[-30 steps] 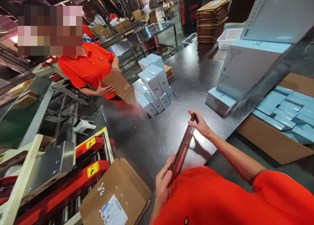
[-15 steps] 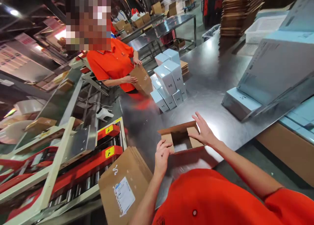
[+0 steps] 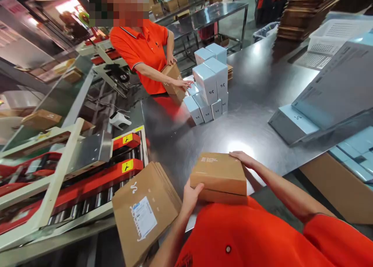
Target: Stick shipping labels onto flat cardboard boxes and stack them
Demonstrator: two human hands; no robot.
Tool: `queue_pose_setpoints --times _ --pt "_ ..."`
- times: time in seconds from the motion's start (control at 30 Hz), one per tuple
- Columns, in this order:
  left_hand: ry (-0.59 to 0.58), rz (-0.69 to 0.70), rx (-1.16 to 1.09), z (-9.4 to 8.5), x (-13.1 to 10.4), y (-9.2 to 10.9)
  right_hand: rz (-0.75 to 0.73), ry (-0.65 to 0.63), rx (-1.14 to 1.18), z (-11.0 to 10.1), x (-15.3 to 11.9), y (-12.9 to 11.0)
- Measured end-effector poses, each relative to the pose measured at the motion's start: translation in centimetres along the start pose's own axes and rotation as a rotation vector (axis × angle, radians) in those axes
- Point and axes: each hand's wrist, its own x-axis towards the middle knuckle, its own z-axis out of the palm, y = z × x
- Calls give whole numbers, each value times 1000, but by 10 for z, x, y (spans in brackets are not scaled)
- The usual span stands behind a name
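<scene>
A brown cardboard box (image 3: pixel 218 170) with white print on its upper face is between my hands, close in front of my body. My left hand (image 3: pixel 191 194) clasps its near left corner, thumb over the edge. At the far right corner, my right hand (image 3: pixel 242 158) presses against the side with its fingers along the top edge. The near side shows a dark seam running across it. The inside of the box is hidden. Beneath it is the steel table (image 3: pixel 170 146).
Pale blue boxes (image 3: pixel 210 82) are stacked ahead, where a co-worker (image 3: pixel 145 57) holds a brown box (image 3: pixel 174 78) and touches the stack. Flattened cartons (image 3: pixel 140 208) stand at left, beside a red roller conveyor (image 3: pixel 96 193). A large pale carton (image 3: pixel 335 84) leans at right.
The box has been turned so that its printed face is up and its opening is out of sight. My hands have shifted to its corners. The co-worker's hand has reached onto the stack.
</scene>
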Motion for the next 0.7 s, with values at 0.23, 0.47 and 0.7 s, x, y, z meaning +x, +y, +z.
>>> queue_pose_setpoints --times 0.23,0.47,0.7 --pt "21 6 -122 -19 59 21 -788 -16 -499 -9 -15 -51" --pt "87 -25 -150 -15 63 48 -667 318 -794 -91 -29 -35" --pt "144 -8 -46 -3 76 41 32 825 -1303 -202 -31 15"
